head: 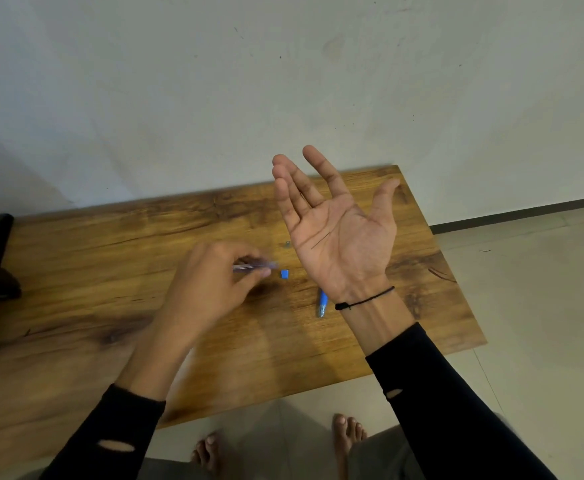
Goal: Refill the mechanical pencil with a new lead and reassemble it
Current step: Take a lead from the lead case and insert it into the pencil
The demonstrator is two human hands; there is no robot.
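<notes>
A wooden table [110, 306] stood against a pale wall [214, 81], its near edge above the person's bare feet [347, 434]. The right hand [342, 233] was raised palm-up over the table's right half, fingers spread and gripping nothing; a thin dark pencil lead [321, 241] lay across the palm, and a black cord [365, 298] circled the wrist. The left hand [214, 285] hovered over mid-table, its fingers pinched on a slim, motion-blurred translucent pencil tube [255, 266]. A blue pencil barrel [322, 303] lay on the table just beside the right wrist. A small blue cap [285, 274] sat between the hands, and a tiny metal tip [287, 243] lay beyond it.
</notes>
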